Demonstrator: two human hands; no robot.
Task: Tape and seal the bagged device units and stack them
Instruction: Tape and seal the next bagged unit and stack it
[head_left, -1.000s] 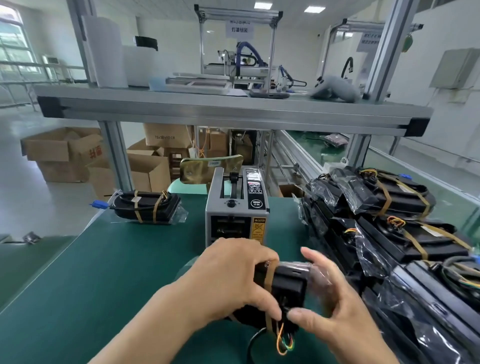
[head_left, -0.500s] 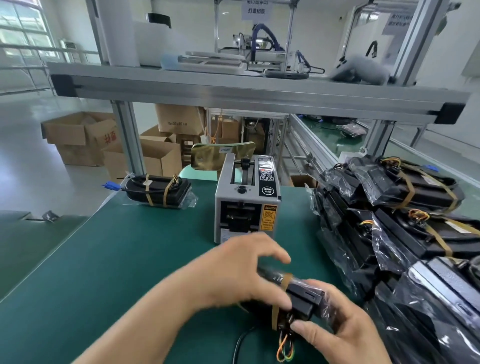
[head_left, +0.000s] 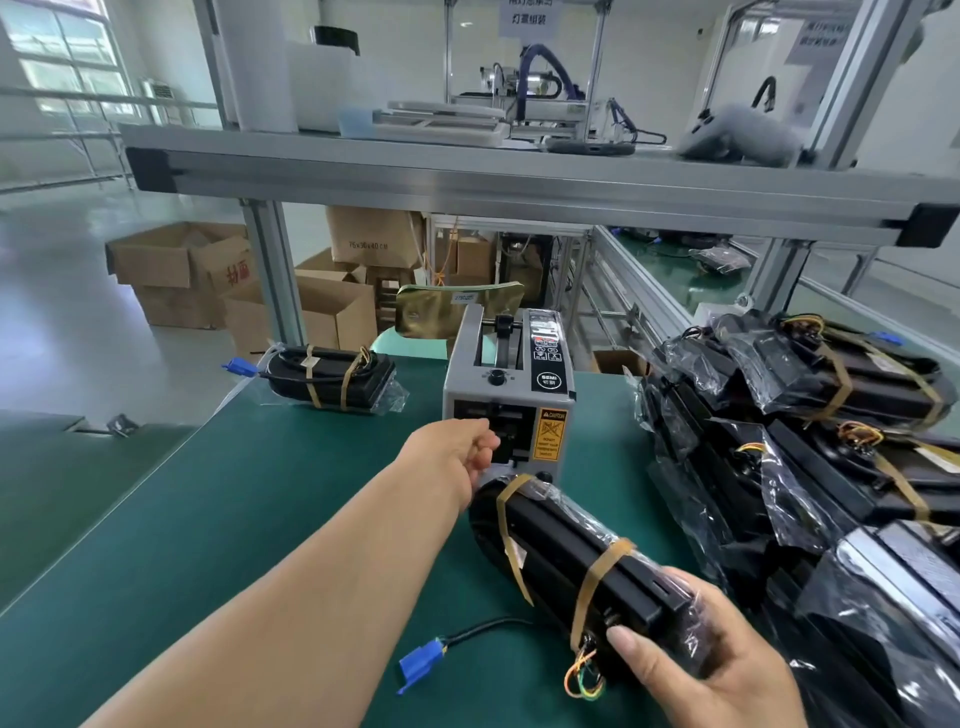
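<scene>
A black device unit (head_left: 561, 540) in a clear bag, with two brown tape bands round it, lies tilted on the green mat (head_left: 234, 519). My right hand (head_left: 717, 670) grips its near end, beside its coloured wires. Its cable with a blue connector (head_left: 421, 662) trails onto the mat. My left hand (head_left: 457, 457) reaches to the outlet slot of the grey tape dispenser (head_left: 511, 384). Its fingertips pinch there, and the tape between them is barely visible. A pile of taped bagged units (head_left: 810, 415) fills the right side. One more taped unit (head_left: 327, 374) lies at the far left.
An aluminium shelf beam (head_left: 467, 176) crosses overhead on two posts. Cardboard boxes (head_left: 176, 270) stand on the floor beyond the table's far edge. The mat's left edge drops off to a lower green surface (head_left: 52, 467).
My left hand has left the unit and reached forward to the dispenser's outlet. The right hand now holds the unit alone, and its far end has swung toward the dispenser.
</scene>
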